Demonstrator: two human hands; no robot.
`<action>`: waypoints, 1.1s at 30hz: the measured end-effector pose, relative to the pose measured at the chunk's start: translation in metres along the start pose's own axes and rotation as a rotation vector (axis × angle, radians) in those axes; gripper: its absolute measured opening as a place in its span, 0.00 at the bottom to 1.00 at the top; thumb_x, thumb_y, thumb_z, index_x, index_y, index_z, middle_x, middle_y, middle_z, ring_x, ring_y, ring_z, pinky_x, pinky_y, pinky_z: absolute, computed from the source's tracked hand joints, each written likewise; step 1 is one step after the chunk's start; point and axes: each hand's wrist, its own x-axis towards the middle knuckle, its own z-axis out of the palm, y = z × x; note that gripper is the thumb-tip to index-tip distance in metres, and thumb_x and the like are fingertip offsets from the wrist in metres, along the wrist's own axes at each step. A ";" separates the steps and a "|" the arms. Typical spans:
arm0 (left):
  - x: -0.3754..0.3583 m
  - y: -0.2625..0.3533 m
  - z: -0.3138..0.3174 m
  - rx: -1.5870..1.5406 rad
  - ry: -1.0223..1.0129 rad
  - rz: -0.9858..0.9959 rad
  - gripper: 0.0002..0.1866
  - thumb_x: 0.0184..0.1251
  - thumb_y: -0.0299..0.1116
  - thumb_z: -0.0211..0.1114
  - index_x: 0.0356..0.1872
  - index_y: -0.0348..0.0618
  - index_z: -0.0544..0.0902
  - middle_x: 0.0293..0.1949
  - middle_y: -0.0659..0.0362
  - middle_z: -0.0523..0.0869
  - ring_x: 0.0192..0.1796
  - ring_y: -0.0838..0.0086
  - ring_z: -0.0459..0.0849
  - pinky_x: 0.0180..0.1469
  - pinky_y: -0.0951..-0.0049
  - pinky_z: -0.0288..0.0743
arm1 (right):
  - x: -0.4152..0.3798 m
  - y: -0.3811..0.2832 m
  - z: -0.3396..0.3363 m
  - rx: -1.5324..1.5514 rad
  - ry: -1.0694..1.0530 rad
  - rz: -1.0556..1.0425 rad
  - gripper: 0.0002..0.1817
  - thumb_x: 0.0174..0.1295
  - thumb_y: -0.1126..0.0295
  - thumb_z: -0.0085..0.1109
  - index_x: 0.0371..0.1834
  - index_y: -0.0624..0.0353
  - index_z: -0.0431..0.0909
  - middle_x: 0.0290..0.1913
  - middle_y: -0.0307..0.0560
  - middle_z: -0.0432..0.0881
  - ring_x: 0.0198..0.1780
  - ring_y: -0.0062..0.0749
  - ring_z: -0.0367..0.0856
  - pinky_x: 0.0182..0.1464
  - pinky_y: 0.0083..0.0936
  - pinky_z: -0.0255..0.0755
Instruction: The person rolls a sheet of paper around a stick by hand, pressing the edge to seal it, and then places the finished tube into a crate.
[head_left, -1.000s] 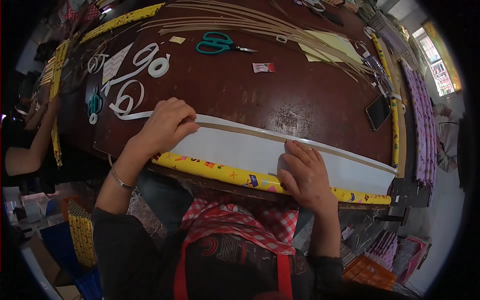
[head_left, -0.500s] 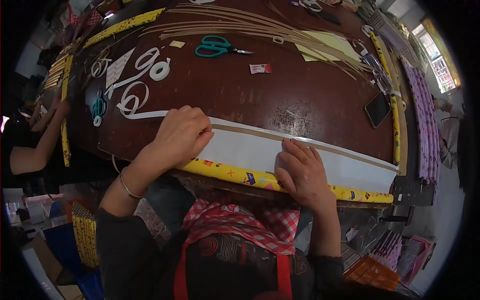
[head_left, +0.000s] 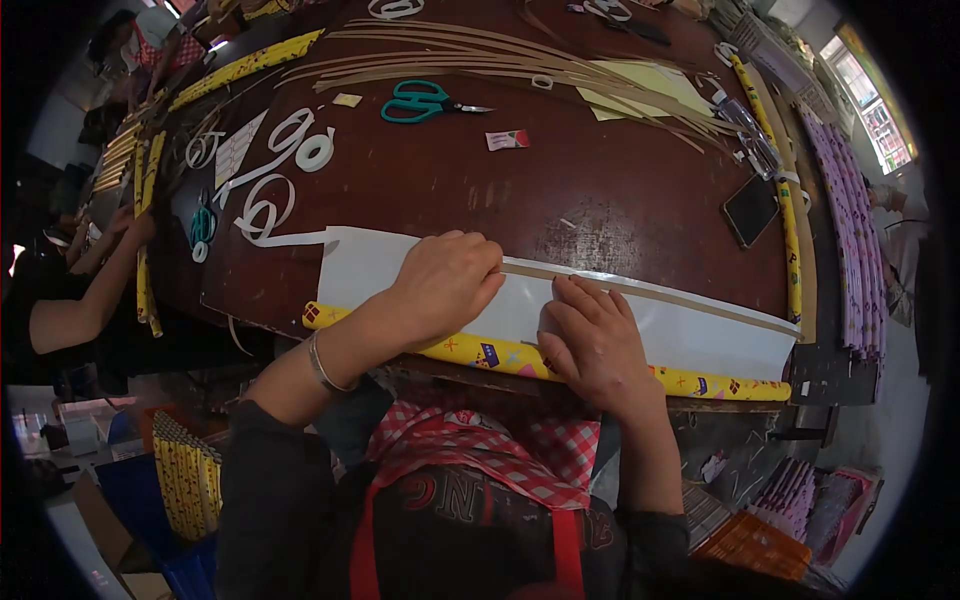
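Small scissors: teal-handled pair (head_left: 202, 228), near the left edge of the surface (head_left: 650, 210).
White tape: looped loose (head_left: 268, 205) inboard of the left edge; its free run reaches the sheet's upper left corner.
White sheet: (head_left: 360, 270) lies along the near edge, left end flat, both hands on it.
Yellow printed roll: (head_left: 490, 356) borders the sheet's lower side, right along the near edge, spanning most of it.
Large scissors: teal-handled (head_left: 437, 103), toward the far edge, well apart from the hands.
Left hand: (head_left: 450, 283) over the sheet's upper margin, at the point where the brown strip (head_left: 690, 298) comes into sight.
Left grip: fingers curled, thumb drawn in; cannot tell whether strip or sheet margin is pinched.
Left technique: judged best kept low and in line with the strip, with even pressure, so the margin does not pucker.
Right hand: (head_left: 598, 340) palm down, fingertips at the strip, thumb nearer the roll.
Right grip: fingers extended, thumb spread away; nothing seen pinched.
Right technique: should anchor sheet and strip close ahead of the left hand; light thumb pressure would avoid denting the roll.
Brown strip, right run: follows the upper margin to the sheet's right end, near the surface's right edge.
Phone: (head_left: 751, 212) beside the right edge, apart from the sheet.
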 end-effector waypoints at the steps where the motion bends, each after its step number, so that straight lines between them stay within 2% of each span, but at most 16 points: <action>1: 0.003 0.002 0.004 -0.001 0.000 0.000 0.07 0.65 0.33 0.66 0.33 0.42 0.81 0.34 0.54 0.83 0.41 0.57 0.83 0.44 0.56 0.77 | 0.000 0.000 0.000 0.000 0.001 0.000 0.18 0.66 0.58 0.60 0.50 0.59 0.80 0.67 0.56 0.76 0.71 0.51 0.70 0.69 0.60 0.61; 6: 0.013 0.010 0.020 -0.055 0.077 0.075 0.07 0.65 0.32 0.66 0.34 0.40 0.79 0.33 0.53 0.82 0.40 0.56 0.82 0.42 0.56 0.76 | 0.001 -0.001 -0.001 -0.002 -0.011 0.008 0.18 0.66 0.58 0.59 0.50 0.60 0.80 0.67 0.56 0.76 0.71 0.50 0.70 0.69 0.60 0.61; 13: 0.024 0.024 0.031 -0.088 0.074 0.141 0.07 0.64 0.32 0.66 0.35 0.40 0.80 0.33 0.53 0.83 0.40 0.56 0.83 0.42 0.57 0.76 | 0.002 0.000 -0.001 0.016 -0.012 0.003 0.19 0.67 0.57 0.59 0.51 0.60 0.80 0.66 0.55 0.76 0.71 0.49 0.70 0.70 0.58 0.60; 19: 0.024 0.022 0.023 -0.278 0.098 0.243 0.06 0.65 0.32 0.65 0.35 0.40 0.81 0.33 0.52 0.84 0.40 0.54 0.84 0.43 0.58 0.77 | 0.002 0.000 -0.001 0.013 -0.001 0.002 0.19 0.66 0.57 0.60 0.51 0.61 0.80 0.67 0.56 0.76 0.71 0.50 0.70 0.70 0.58 0.61; 21: 0.017 0.011 0.003 -0.348 -0.014 0.081 0.07 0.66 0.33 0.66 0.35 0.40 0.81 0.32 0.51 0.84 0.37 0.54 0.84 0.41 0.59 0.77 | 0.000 0.000 -0.002 0.006 -0.015 0.006 0.19 0.66 0.57 0.60 0.51 0.61 0.80 0.67 0.56 0.76 0.71 0.50 0.70 0.70 0.58 0.60; 22: 0.012 0.003 -0.006 -0.356 -0.019 0.072 0.08 0.67 0.33 0.67 0.36 0.38 0.81 0.32 0.51 0.85 0.34 0.60 0.84 0.38 0.64 0.77 | 0.000 0.000 -0.003 0.001 -0.028 0.006 0.19 0.66 0.57 0.60 0.51 0.61 0.80 0.67 0.56 0.75 0.71 0.51 0.70 0.70 0.58 0.60; 26: -0.011 -0.027 -0.050 -0.472 -0.112 -0.074 0.09 0.67 0.33 0.66 0.37 0.37 0.83 0.30 0.49 0.86 0.34 0.57 0.86 0.37 0.62 0.78 | 0.000 0.000 0.000 0.002 -0.014 0.013 0.19 0.66 0.57 0.60 0.51 0.61 0.80 0.67 0.56 0.75 0.71 0.51 0.70 0.70 0.59 0.60; 32: -0.038 -0.082 -0.071 -0.243 -0.086 -0.299 0.09 0.62 0.31 0.65 0.37 0.33 0.84 0.30 0.48 0.87 0.32 0.60 0.87 0.37 0.65 0.78 | -0.001 0.000 -0.001 0.018 -0.003 0.011 0.18 0.66 0.58 0.61 0.50 0.61 0.80 0.67 0.56 0.76 0.71 0.51 0.70 0.71 0.59 0.60; 33: -0.041 -0.088 -0.071 -0.246 -0.085 -0.299 0.09 0.62 0.31 0.65 0.37 0.33 0.84 0.30 0.48 0.87 0.32 0.60 0.87 0.37 0.65 0.78 | -0.001 0.000 -0.002 0.011 -0.008 0.018 0.19 0.65 0.58 0.61 0.52 0.61 0.80 0.67 0.56 0.76 0.71 0.52 0.70 0.71 0.57 0.60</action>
